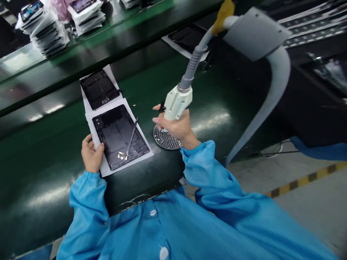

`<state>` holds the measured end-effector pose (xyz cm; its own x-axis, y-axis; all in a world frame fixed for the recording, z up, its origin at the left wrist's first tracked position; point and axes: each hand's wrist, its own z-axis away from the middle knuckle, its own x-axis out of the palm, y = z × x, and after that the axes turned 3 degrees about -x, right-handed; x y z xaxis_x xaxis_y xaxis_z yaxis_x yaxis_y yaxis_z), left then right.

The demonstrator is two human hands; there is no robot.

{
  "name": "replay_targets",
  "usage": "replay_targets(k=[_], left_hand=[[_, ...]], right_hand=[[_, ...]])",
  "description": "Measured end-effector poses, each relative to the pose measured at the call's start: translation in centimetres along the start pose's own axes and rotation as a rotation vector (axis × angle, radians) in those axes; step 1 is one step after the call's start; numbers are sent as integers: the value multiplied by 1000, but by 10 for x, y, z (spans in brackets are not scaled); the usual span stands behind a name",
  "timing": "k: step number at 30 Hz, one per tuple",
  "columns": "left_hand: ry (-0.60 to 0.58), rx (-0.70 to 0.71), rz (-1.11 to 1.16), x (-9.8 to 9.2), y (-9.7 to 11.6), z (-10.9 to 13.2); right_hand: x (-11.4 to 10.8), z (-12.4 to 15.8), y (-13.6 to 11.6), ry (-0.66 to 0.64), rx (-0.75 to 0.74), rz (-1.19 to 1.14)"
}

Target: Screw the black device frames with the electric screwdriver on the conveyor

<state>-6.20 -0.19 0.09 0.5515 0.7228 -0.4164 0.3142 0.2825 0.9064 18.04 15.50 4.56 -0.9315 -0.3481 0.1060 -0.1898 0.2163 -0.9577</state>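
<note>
Gripping the pale tool [175, 103] in my right hand [178, 127], fingers wrapped round its body, I have it over the round perforated disc [166, 140] on the right of the table [44, 154]. My own grip hides the tool's lower end, so I cannot tell whether it meets the disc. My left hand [91, 156] is well apart from the right, its thumb at the left edge of the near dark shell [117, 131], which lies open on a white sheet [137, 155] to the left of the disc; whether that hand pinches or only steadies, I cannot tell. To do this well, I would hold the tool close to upright and let the ribbed hose [193, 65] hang without twisting my wrist. The left hand should press lightly at the rim only, so the sheet does not skid. I would mind the small circuit board [122, 156] at the shell's near end and the thin strip [132, 138] slanting away from it, since a careless sleeve could snag them, and avoid nudging the far shell [100, 90] just beyond.
</note>
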Motion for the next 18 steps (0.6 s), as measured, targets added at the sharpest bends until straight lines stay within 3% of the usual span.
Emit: replay_targets(k=[3,6,8,10,15,18], left_hand=[[11,298,-319,-12,13,16],[-282,484,-415,-18,25,35],[-487,517,-457,-17,29,46],[-588,525,-522,-15,29,53],[-674,498,-628,-12,23,56],[-650,497,-657,-10,22,56]], right_hand=[[1,0,2,-6,9,2],[1,-1,4,-11,4,11],[1,-1,5,-4,3,23],[1,-2,5,-6,9,32],[2,-3,5,-14,5,22],[2,-3,5,-24,10,17]])
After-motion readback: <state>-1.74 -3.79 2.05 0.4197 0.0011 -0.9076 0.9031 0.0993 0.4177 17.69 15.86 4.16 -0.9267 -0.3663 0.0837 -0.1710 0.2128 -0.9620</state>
